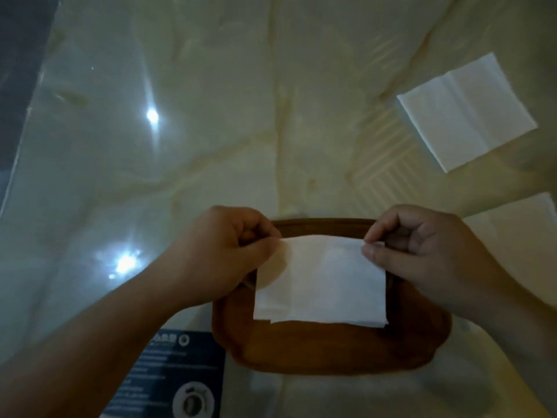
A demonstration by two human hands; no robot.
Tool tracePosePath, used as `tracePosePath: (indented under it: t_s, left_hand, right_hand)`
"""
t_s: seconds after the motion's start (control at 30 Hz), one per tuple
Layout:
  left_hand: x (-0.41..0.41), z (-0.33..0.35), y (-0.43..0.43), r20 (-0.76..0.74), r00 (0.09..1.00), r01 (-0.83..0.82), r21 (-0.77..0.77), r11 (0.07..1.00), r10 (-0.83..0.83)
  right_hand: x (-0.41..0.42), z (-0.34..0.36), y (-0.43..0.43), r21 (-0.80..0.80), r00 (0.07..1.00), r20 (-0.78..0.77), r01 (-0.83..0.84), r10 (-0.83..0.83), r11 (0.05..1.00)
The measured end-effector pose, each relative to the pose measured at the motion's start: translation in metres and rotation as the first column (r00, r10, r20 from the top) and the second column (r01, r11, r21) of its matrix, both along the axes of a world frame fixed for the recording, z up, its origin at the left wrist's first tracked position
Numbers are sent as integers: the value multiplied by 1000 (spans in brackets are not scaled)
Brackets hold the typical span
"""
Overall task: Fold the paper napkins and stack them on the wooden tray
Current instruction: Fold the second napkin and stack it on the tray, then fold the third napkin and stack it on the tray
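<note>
A folded white paper napkin [322,282] hangs over the brown wooden tray [331,351] near the table's front edge. My left hand [223,254] pinches its upper left corner and my right hand [428,251] pinches its upper right corner. The napkin's lower edge lies over the tray's middle; whether it touches the tray I cannot tell. An unfolded white napkin [467,113] lies flat on the table at the far right. Part of another white napkin [524,221] shows at the right edge, behind my right hand.
The table [211,131] is glossy pale marble with bright light reflections. A dark blue printed card [177,375] lies at the front, left of the tray. A dark edge runs along the table's far left side.
</note>
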State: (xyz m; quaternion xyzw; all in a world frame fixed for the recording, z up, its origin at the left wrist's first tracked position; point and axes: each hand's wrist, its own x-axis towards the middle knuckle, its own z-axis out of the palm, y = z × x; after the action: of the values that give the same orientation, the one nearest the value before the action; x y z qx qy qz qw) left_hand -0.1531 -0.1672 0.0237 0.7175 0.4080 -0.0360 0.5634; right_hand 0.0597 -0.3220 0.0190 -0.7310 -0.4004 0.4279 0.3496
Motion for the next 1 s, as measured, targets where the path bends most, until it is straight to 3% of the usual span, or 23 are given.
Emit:
tracePosePath:
  t_s: [0.13, 0.43, 0.53, 0.6, 0.77, 1.0]
  left_hand:
    - [1, -4, -13, -68, 997, 45, 6, 999, -44]
    - [4, -17, -24, -125, 990, 108, 307, 946, -73]
    - [6, -16, -24, -171, 964, 263, 544, 797, -201]
    - [6, -16, -22, -192, 942, 332, 661, 673, -276]
    - [12, -16, -9, -233, 893, 411, 770, 488, -384]
    - [55, -13, 15, -255, 850, 459, 788, 410, -460]
  right_hand:
    - [-4, -6, -14, -16, 999, 3, -33, 33, 999]
    - [-3, -13, -16, 52, 928, 349, -162, 134, 985]
    - [-6, -15, -18, -18, 750, 612, -303, 250, 953]
    - [-9, -16, -19, -49, 660, 704, -324, 263, 945]
    - [-5, -17, -14, -39, 636, 734, -310, 238, 950]
    - [25, -1, 4, -131, 557, 796, -222, 236, 966]
